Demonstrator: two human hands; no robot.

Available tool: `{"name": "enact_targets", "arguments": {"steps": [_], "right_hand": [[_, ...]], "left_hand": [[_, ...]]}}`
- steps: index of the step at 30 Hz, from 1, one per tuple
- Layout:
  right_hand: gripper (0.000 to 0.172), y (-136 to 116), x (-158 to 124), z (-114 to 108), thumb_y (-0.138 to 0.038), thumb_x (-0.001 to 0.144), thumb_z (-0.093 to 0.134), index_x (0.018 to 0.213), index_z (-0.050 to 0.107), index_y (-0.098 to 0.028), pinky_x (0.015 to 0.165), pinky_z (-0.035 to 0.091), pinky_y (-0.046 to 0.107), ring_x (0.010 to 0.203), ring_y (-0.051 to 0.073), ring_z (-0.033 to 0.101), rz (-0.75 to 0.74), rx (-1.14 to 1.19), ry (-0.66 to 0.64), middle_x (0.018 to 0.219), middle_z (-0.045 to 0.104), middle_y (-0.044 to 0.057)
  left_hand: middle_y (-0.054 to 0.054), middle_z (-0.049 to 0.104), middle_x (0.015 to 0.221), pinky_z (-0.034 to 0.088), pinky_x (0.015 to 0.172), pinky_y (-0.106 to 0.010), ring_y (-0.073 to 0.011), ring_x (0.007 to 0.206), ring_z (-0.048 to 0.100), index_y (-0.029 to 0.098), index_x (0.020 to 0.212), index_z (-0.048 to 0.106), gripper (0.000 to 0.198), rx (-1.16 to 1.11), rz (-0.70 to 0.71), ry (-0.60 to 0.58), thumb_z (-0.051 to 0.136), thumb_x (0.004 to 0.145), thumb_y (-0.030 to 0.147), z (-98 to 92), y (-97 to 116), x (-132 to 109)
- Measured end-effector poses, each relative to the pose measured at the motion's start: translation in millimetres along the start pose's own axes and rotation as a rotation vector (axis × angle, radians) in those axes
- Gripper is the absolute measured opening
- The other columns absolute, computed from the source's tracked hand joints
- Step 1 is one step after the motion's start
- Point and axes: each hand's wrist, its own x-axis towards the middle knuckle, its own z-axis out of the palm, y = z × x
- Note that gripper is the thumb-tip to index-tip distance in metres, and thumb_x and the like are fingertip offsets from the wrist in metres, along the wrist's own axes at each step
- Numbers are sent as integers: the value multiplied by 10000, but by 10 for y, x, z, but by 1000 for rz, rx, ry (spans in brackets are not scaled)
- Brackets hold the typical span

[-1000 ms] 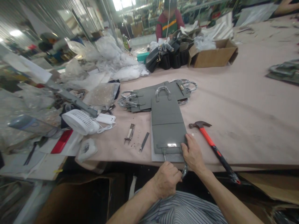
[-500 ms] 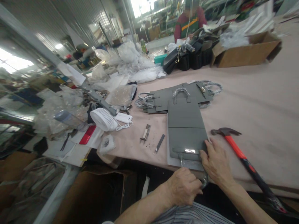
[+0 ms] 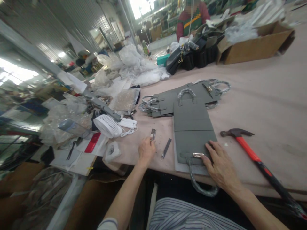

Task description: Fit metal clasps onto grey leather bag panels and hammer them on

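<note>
A: Where does the piece lie?

B: Grey bag panel [image 3: 193, 123] flat near the table edge, pale sheet [image 3: 182, 167] showing beneath. Film-wrapped handle [image 3: 203, 190] droops past the edge.

A: And the hands?

B: Right hand [image 3: 221, 163] on the panel's lower right corner, fingers spread loosely, thumb beside the shiny metal plate [image 3: 198, 155]. Left hand [image 3: 146, 150] away from the panel, at the slim metal tools [image 3: 153, 133]. Its fingers are bent and bunched; whether they grip or merely touch, cannot tell.

A: What would good handling look like on the left?

B: Judgement: a pinch along the shaft, one tool at a time, since neighbours could snag. Their number is unclear behind the fingers. The dark flat strip [image 3: 166, 148] lies just right of them; a lift straight up should avoid brushing it.

A: And on the right?

B: Light, even weight seems best; a hard push could mark the panel. The thumb would do well off the plate's polished face. The hanging handle could drag the corner, so some hold there looks useful. Hammer [image 3: 253, 156] lies farther right, apart from the hand.
</note>
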Motion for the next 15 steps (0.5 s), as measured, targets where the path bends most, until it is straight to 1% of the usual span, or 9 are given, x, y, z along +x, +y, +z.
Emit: {"name": "enact_targets", "arguments": {"steps": [2, 4, 6, 7, 9, 11, 13, 15], "right_hand": [[510, -15, -7, -4, -432, 1004, 418, 1325, 580, -70, 1118, 427, 582, 1363, 387, 446, 13, 19, 2, 1419, 521, 233], [505, -29, -17, -8, -427, 1001, 428, 1331, 581, -77, 1125, 422, 581, 1375, 383, 435, 29, 33, -3, 1432, 514, 226], [499, -41, -27, -13, -418, 996, 443, 1340, 579, -82, 1136, 415, 575, 1389, 375, 425, 44, 46, -10, 1447, 506, 219], [498, -47, -30, -18, -416, 994, 450, 1347, 577, -88, 1139, 412, 574, 1395, 371, 420, 51, 51, -15, 1454, 502, 216], [495, -60, -33, -30, -414, 993, 457, 1356, 572, -98, 1136, 413, 579, 1400, 368, 415, 63, 57, -24, 1462, 497, 212], [486, -73, -32, -44, -412, 995, 458, 1357, 570, -108, 1131, 417, 581, 1399, 366, 414, 72, 56, -33, 1465, 494, 208], [482, -82, -29, -55, -411, 997, 461, 1350, 572, -103, 1135, 414, 572, 1396, 367, 417, 75, 53, -39, 1462, 495, 208], [485, -87, -29, -59, -413, 997, 465, 1337, 580, -86, 1145, 404, 561, 1394, 370, 418, 79, 54, -38, 1455, 500, 213]], "left_hand": [[-174, 719, 1103, 489, 860, -357, -299, 1055, 673, 135, 1066, 698, 277, 116, -75, -118, 630, 897, 344, -37, -139, 230], [-180, 731, 1065, 483, 826, -347, -315, 1047, 678, 136, 1009, 704, 331, 171, -124, -266, 675, 850, 425, -41, -214, 391], [-159, 750, 926, 479, 758, -324, -305, 954, 700, 142, 888, 708, 298, 179, -164, -378, 700, 802, 427, -23, -245, 508], [-141, 745, 833, 473, 720, -312, -295, 892, 706, 146, 815, 703, 256, 173, -176, -412, 710, 776, 398, -10, -251, 558], [-101, 698, 653, 456, 654, -294, -274, 772, 701, 152, 682, 674, 170, 157, -186, -451, 734, 708, 310, 18, -265, 649], [-56, 624, 522, 436, 605, -281, -248, 665, 674, 158, 587, 636, 141, 131, -197, -486, 747, 639, 228, 42, -292, 726], [-11, 549, 446, 415, 566, -268, -212, 572, 628, 161, 535, 602, 161, 83, -211, -510, 750, 594, 175, 50, -338, 777], [24, 490, 412, 394, 538, -252, -175, 515, 579, 163, 511, 573, 191, 9, -222, -515, 754, 573, 154, 35, -394, 788]]}}
